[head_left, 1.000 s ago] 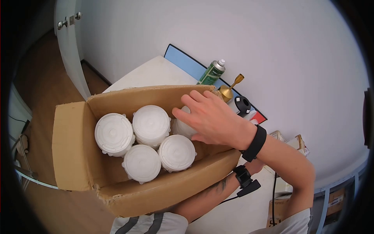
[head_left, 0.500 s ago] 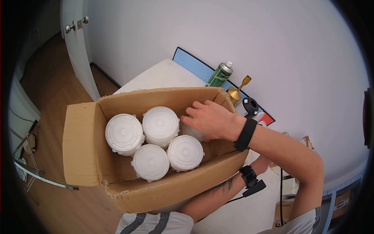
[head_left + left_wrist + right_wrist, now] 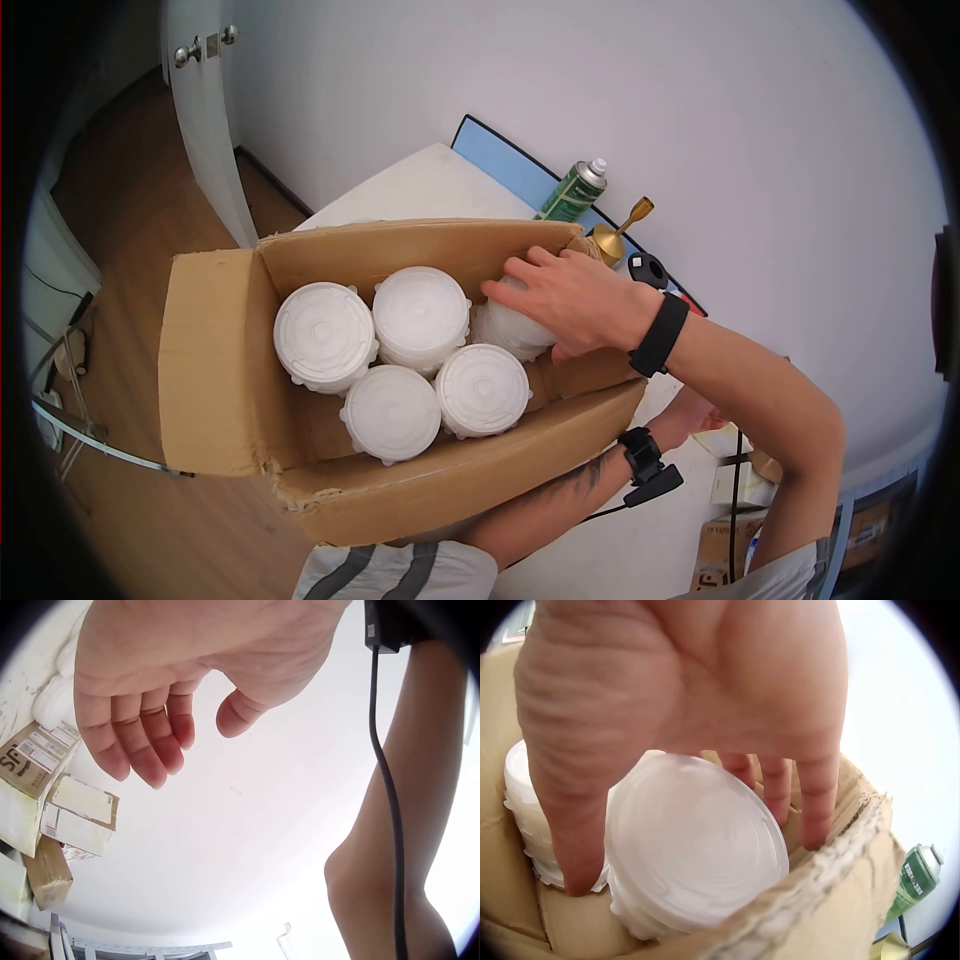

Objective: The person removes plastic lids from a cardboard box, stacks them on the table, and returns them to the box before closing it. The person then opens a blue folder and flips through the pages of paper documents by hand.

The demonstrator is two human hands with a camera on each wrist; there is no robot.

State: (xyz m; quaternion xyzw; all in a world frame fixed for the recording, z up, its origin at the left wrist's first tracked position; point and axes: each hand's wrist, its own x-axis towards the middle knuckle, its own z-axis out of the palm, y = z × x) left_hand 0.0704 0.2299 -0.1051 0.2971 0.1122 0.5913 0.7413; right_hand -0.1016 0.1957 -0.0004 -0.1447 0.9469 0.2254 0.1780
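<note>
In the head view, a cardboard box (image 3: pixel 420 500) holds several white lidded tubs (image 3: pixel 421 310). My right hand (image 3: pixel 590 300) reaches into its right end around another white tub stack (image 3: pixel 510 325). From the right wrist, that stack (image 3: pixel 697 840) looks tilted, with the thumb on one side and curled fingers (image 3: pixel 816 802) on the other; exact contact is partly hidden. Past the box's lower right side, my left hand (image 3: pixel 685 418) is partly covered by the right forearm. The left wrist view shows this hand (image 3: pixel 180 667) with loosely bent fingers, holding nothing.
Behind the box on the white table (image 3: pixel 430 185) stand a green spray can (image 3: pixel 575 193), a brass-coloured object (image 3: pixel 608 242) and a black round object (image 3: pixel 647 269). Parcels (image 3: pixel 79 814) lie to one side, and a door (image 3: pixel 205 130) is at the upper left.
The right hand has moved down around the right-hand tub stack, whose visible part has shifted slightly rightward. The whole head view has shifted, placing the box further right.
</note>
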